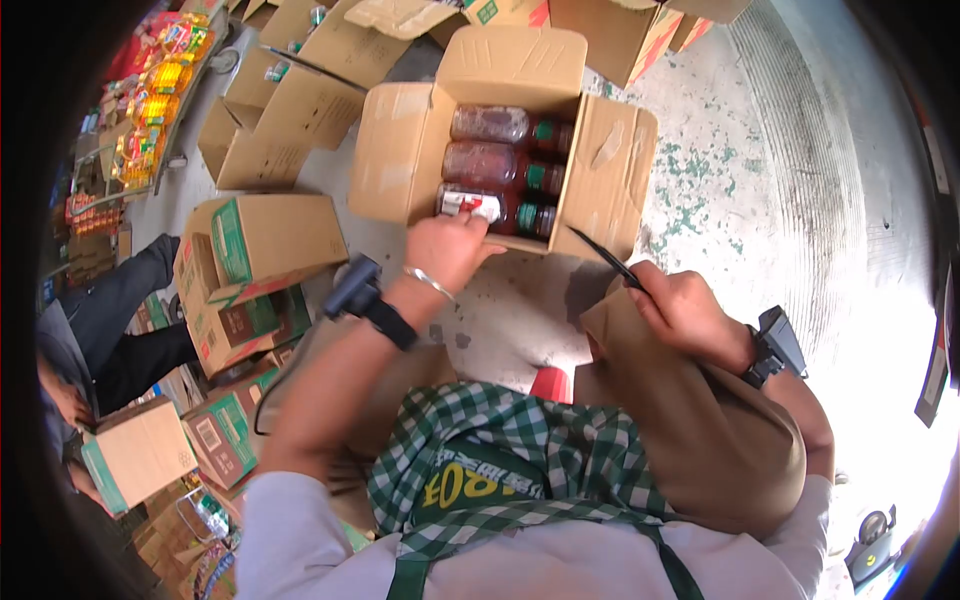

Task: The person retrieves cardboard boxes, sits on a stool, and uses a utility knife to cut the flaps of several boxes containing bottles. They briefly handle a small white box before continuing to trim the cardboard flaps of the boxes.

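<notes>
An open cardboard box (510,62) stands in front of me with its flaps folded out. Three bottles with green caps lie on their sides in it; the nearest bottle (508,215) has a white and red label. My left hand (450,250) reaches over the box's near edge, its fingertips at that bottle's label; whether they grip it is unclear. Wrapped round the handle of a thin black tool (603,254), perhaps a knife or scissors, my right hand (685,312) is to the right of the box, the tool's tip near the right flap.
Open cartons (290,120) lie at the upper left, and stacked boxes (290,240) stand on the left. Another person's hand (66,395) is by a small carton (140,455) at the lower left. Bottles of yellow liquid (158,108) stand on a cart.
</notes>
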`<state>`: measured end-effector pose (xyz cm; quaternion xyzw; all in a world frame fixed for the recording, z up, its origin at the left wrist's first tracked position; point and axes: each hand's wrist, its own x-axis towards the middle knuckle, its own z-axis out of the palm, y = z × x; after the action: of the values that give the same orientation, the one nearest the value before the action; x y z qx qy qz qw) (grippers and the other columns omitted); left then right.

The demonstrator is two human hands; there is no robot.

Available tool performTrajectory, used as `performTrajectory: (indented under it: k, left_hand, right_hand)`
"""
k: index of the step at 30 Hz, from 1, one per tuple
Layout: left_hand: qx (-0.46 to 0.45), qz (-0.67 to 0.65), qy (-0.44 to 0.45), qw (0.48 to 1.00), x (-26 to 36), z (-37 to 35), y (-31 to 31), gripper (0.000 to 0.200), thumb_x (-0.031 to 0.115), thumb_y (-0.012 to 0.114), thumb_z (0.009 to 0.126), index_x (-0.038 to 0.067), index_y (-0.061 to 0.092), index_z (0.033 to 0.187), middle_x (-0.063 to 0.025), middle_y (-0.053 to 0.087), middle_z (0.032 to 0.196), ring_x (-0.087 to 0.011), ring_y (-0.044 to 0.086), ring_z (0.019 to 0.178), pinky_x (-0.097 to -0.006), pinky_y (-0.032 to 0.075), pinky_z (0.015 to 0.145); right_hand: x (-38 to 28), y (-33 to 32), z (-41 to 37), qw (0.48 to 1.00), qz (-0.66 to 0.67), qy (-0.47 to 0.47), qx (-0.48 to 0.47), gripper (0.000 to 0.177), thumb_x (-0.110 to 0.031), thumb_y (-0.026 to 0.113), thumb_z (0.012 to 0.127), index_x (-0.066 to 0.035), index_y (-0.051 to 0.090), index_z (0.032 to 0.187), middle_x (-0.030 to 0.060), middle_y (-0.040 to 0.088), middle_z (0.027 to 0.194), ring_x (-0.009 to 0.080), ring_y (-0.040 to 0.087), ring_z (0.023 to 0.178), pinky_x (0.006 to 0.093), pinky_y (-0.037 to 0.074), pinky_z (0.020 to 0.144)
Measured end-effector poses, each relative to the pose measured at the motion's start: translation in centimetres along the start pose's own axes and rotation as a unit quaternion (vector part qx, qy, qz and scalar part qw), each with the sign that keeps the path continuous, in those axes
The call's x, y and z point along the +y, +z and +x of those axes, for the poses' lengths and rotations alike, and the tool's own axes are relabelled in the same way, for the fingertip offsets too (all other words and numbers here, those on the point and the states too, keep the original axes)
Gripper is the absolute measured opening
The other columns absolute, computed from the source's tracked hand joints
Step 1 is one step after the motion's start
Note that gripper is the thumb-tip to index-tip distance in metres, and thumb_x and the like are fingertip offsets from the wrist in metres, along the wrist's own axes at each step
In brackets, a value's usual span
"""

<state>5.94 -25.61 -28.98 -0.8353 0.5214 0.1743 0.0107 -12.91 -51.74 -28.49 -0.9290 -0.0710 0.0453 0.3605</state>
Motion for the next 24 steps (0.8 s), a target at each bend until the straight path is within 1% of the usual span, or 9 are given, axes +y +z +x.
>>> performTrajectory:
  k: [2,3,5,6,8,15,18,21,24]
  left_hand:
    - [0.162,0.018,-0.113,0.980,1.7,0.7,2.4,0.034,0.040,0.071,0.074,0.008,0.061,0.078,-0.0088,0.064,0.075,-0.0270,0.064,0.069,-0.0381,0.050,0.058]
    - [0.165,0.016,-0.104,0.981,3.0,1.3,2.6,0.034,0.040,0.071,0.074,0.008,0.061,0.078,-0.0088,0.064,0.075,-0.0270,0.064,0.069,-0.0381,0.050,0.058]
    - [0.212,-0.011,-0.178,0.961,5.5,2.1,3.1,0.032,0.039,0.072,0.073,0.009,0.060,0.073,-0.0071,0.062,0.070,-0.0249,0.062,0.065,-0.0375,0.049,0.055]
    - [0.213,-0.017,-0.179,0.960,5.8,2.4,3.1,0.032,0.039,0.072,0.073,0.009,0.060,0.073,-0.0071,0.062,0.070,-0.0249,0.062,0.065,-0.0375,0.049,0.055]
    - [0.252,-0.022,-0.167,0.953,6.5,2.4,3.2,0.028,0.035,0.071,0.074,0.009,0.060,0.074,-0.0062,0.061,0.070,-0.0247,0.061,0.065,-0.0371,0.048,0.054]
    - [0.258,-0.042,-0.167,0.951,6.6,2.3,3.0,0.023,0.032,0.070,0.075,0.010,0.061,0.075,-0.0051,0.059,0.070,-0.0241,0.060,0.067,-0.0360,0.048,0.056]
    - [0.263,-0.051,-0.164,0.949,6.8,2.2,3.3,0.022,0.030,0.070,0.075,0.010,0.061,0.075,-0.0051,0.059,0.070,-0.0239,0.060,0.067,-0.0363,0.049,0.056]
    - [0.279,-0.055,-0.157,0.946,6.8,2.0,3.7,0.022,0.030,0.070,0.075,0.010,0.062,0.076,-0.0053,0.059,0.069,-0.0243,0.060,0.065,-0.0367,0.049,0.055]
    - [0.277,-0.056,-0.155,0.947,6.6,2.0,3.7,0.022,0.029,0.070,0.075,0.009,0.061,0.075,-0.0056,0.058,0.066,-0.0251,0.060,0.062,-0.0373,0.048,0.054]
  right_hand:
    - [0.1,-0.5,0.7,0.999,-0.034,-0.004,0.023,0.014,-0.016,0.057,0.089,-0.004,0.050,0.091,0.0143,0.054,0.053,0.0333,0.057,0.049,0.0429,0.045,0.045]
    - [0.1,-0.6,0.8,0.998,-0.059,-0.008,0.034,0.014,-0.016,0.057,0.089,-0.005,0.049,0.088,0.0132,0.053,0.052,0.0320,0.057,0.048,0.0422,0.045,0.044]
    - [0.3,-0.8,0.8,0.995,-0.091,-0.018,0.036,0.014,-0.015,0.057,0.089,-0.005,0.048,0.085,0.0120,0.053,0.052,0.0311,0.056,0.047,0.0414,0.045,0.044]
    - [0.4,-1.0,0.8,0.991,-0.121,-0.034,0.038,0.015,-0.014,0.057,0.088,-0.006,0.047,0.082,0.0109,0.052,0.052,0.0301,0.056,0.047,0.0406,0.044,0.043]
    - [0.8,-1.0,0.8,0.989,-0.136,-0.025,0.043,0.016,-0.014,0.057,0.088,-0.006,0.046,0.080,0.0104,0.052,0.051,0.0299,0.056,0.047,0.0400,0.044,0.043]
    - [1.0,-0.8,1.3,0.990,-0.137,-0.019,0.043,0.017,-0.011,0.057,0.087,-0.005,0.044,0.077,0.0105,0.050,0.051,0.0308,0.055,0.047,0.0396,0.044,0.044]
    - [0.8,-1.0,1.6,0.990,-0.138,-0.025,0.021,0.017,-0.010,0.057,0.086,-0.005,0.044,0.077,0.0110,0.050,0.050,0.0310,0.055,0.047,0.0399,0.044,0.044]
    - [0.7,-0.8,2.3,0.990,-0.140,-0.025,0.013,0.015,-0.007,0.056,0.084,-0.005,0.044,0.077,0.0107,0.049,0.049,0.0309,0.055,0.047,0.0399,0.044,0.045]
    - [2.2,0.0,0.9,0.988,-0.147,-0.032,0.020,0.013,-0.004,0.056,0.081,-0.004,0.043,0.078,0.0104,0.051,0.050,0.0307,0.056,0.048,0.0401,0.045,0.044]
